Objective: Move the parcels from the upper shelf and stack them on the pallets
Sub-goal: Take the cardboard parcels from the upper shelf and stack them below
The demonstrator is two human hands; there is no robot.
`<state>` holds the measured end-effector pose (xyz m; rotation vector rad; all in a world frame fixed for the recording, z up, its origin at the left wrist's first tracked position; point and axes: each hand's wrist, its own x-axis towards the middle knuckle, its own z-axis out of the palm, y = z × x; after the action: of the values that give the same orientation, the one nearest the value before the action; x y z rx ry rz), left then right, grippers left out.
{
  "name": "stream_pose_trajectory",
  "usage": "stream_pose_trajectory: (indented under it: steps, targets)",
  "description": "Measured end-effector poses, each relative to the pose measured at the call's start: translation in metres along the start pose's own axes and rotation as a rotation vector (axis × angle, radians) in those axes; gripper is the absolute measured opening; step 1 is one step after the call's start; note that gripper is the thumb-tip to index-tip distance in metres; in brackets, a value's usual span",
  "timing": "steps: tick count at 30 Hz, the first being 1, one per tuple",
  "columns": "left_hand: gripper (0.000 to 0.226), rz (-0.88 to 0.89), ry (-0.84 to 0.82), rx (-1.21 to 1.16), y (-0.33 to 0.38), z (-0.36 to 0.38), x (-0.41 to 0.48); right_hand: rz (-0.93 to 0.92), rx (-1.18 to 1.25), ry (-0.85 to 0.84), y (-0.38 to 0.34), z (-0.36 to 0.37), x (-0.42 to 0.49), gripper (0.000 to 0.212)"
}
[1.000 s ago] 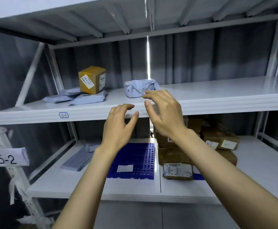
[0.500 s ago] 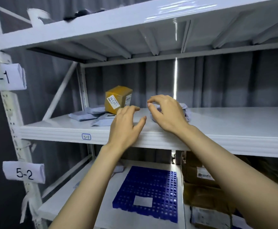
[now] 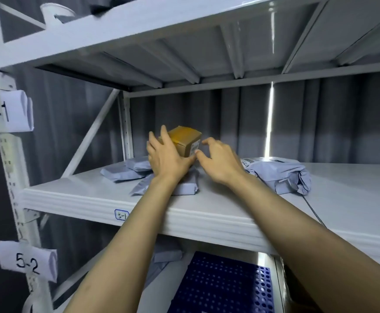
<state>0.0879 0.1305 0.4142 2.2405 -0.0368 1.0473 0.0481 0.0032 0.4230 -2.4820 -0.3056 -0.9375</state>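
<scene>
A small yellow-brown cardboard box with a label on its right face stands at the back left of the upper shelf, on top of grey mailer bags. My left hand lies flat against the box's near face, fingers straight up and thumb along its lower edge. To the box's right, my right hand has its fingers spread and loosely curved, the thumb tip touching the lower right corner. Another crumpled grey parcel lies further right. The blue pallet sits on the shelf below.
White rack posts carry paper tags 5-1 and 5-2 at the left. A higher shelf overhangs close above. A grey bag lies on the lower shelf beside the pallet. A dark curtain closes the back.
Both hands moved left and deeper onto the upper shelf, from the shelf's front edge to the yellow-brown box. The left hand now rests on the box. The camera came closer and higher.
</scene>
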Motion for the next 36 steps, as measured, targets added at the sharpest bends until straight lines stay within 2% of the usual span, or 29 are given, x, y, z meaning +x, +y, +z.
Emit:
stream_pose_trajectory:
  steps: [2,5,9,16,18,23,27,30,34,36]
  targets:
    - [0.114,-0.038,-0.047,-0.038,-0.004,0.007,0.007,-0.015,-0.018,0.024,0.001,0.002,0.002,0.045]
    - [0.107,-0.061,-0.110,-0.065,-0.005,0.011,0.010,-0.067,-0.071,0.076,-0.002,0.001,0.001,0.042]
    - [0.098,-0.035,-0.088,-0.124,0.003,0.004,0.004,-0.076,-0.098,0.090,-0.003,0.001,-0.001,0.042]
    - [0.095,0.028,0.032,-0.330,0.025,-0.021,-0.026,0.094,0.272,0.175,0.004,-0.008,-0.007,0.067]
    - [0.091,0.013,0.053,-0.417,0.028,-0.031,-0.037,0.142,0.332,0.223,0.005,-0.012,-0.013,0.069]
    - [0.085,-0.096,0.044,-0.657,0.029,-0.052,-0.072,0.133,0.485,0.375,-0.002,-0.018,-0.049,0.061]
    - [0.060,-0.109,0.024,-0.769,0.033,-0.069,-0.113,0.046,0.572,0.540,-0.011,-0.021,-0.098,0.054]
    - [0.061,-0.128,-0.015,-0.889,0.038,-0.078,-0.147,0.043,0.582,0.654,-0.016,-0.029,-0.141,0.049]
    - [0.045,-0.132,-0.082,-1.032,0.050,-0.089,-0.193,0.053,0.620,0.791,-0.017,-0.039,-0.199,0.044]
    - [0.049,-0.136,-0.124,-1.109,0.053,-0.092,-0.215,0.074,0.655,0.831,-0.010,-0.045,-0.226,0.041]
